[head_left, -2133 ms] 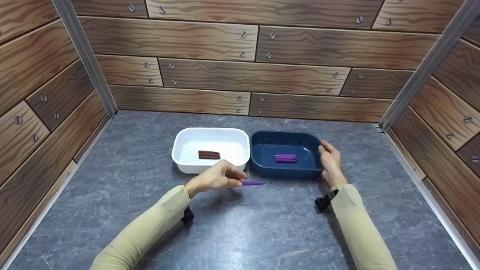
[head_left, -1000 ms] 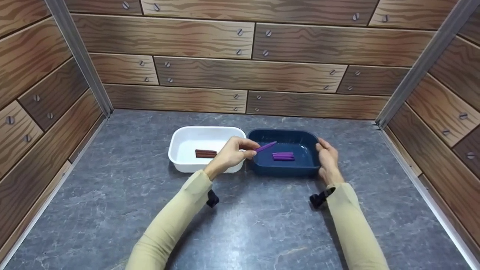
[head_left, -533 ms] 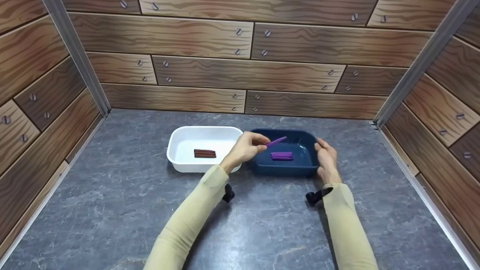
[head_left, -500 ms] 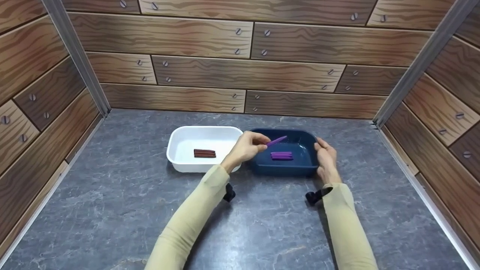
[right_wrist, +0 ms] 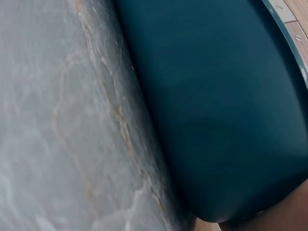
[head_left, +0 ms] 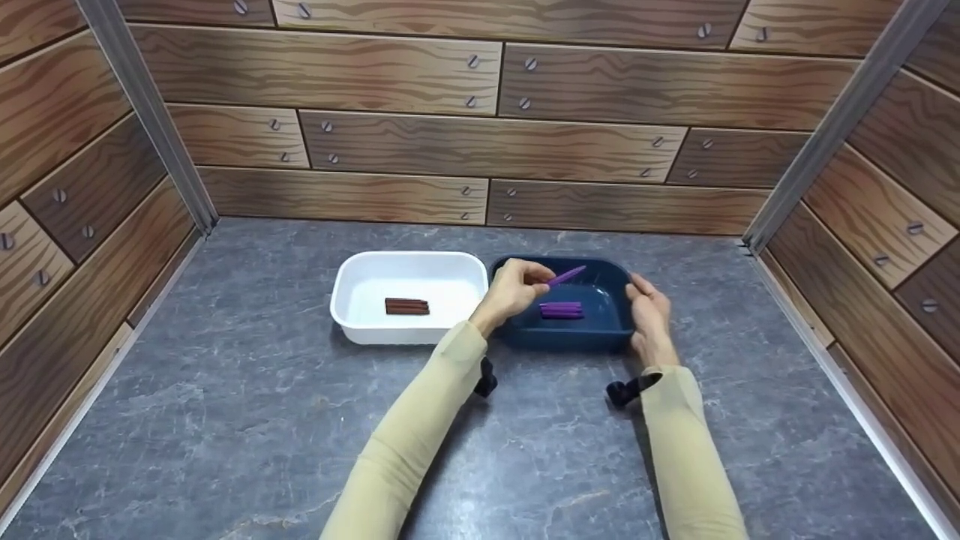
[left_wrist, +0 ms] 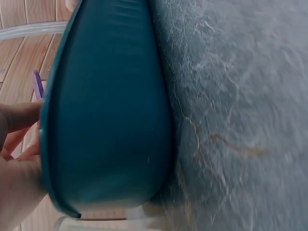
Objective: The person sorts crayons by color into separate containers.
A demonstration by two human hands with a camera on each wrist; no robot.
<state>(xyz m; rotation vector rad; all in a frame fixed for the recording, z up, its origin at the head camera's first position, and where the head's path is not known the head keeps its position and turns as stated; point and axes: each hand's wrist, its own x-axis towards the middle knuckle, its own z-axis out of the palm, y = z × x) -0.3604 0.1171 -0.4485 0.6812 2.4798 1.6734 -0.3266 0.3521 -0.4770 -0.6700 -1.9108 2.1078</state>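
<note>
My left hand pinches a slim purple stick with a tapered tip between thumb and fingers, over the left part of a dark blue container. The stick points up to the right; in the left wrist view its purple end shows beyond the container's rim. Several like purple sticks lie side by side on the container's floor. My right hand holds the container's right end, fingers at the rim. In the right wrist view the blue outer wall fills much of the picture.
Left of the blue container stands a white container with several dark brown sticks in a row. Both stand on a grey marbled table. Wood-patterned walls close off the back and both sides.
My left hand has carried the purple stick from in front of the containers up and right, over the blue one. The right hand has stayed at the blue container's end.
</note>
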